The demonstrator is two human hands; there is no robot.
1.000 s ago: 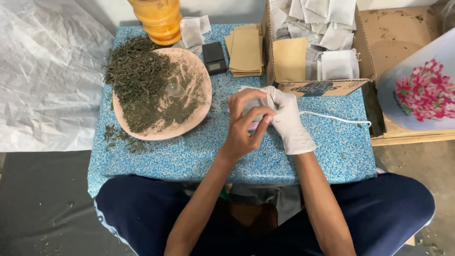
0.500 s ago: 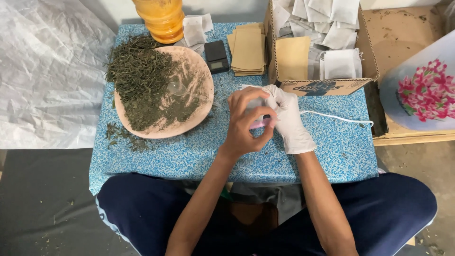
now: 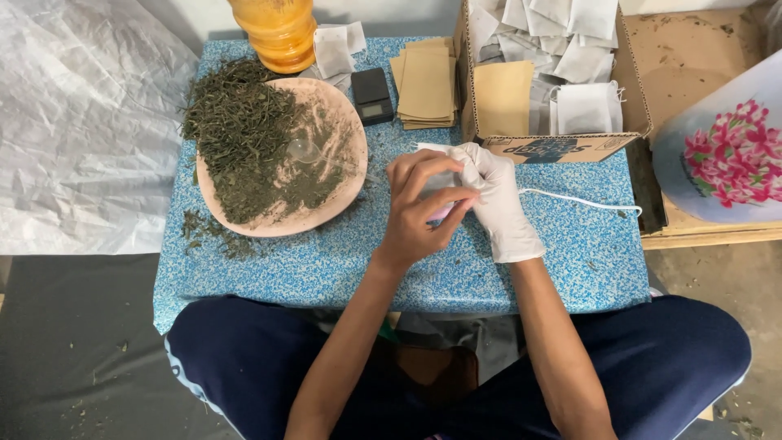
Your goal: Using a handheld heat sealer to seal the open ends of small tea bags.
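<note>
At the centre of the head view, a small white filter bag is pinched between the bare left hand and the white-gloved right hand, fingers closed on it, above the blue speckled table. A pink round plate of dried green leaves is seen left of it.

Home packing workspace, dried herb plate, pocket scale, carton of sachets
</note>
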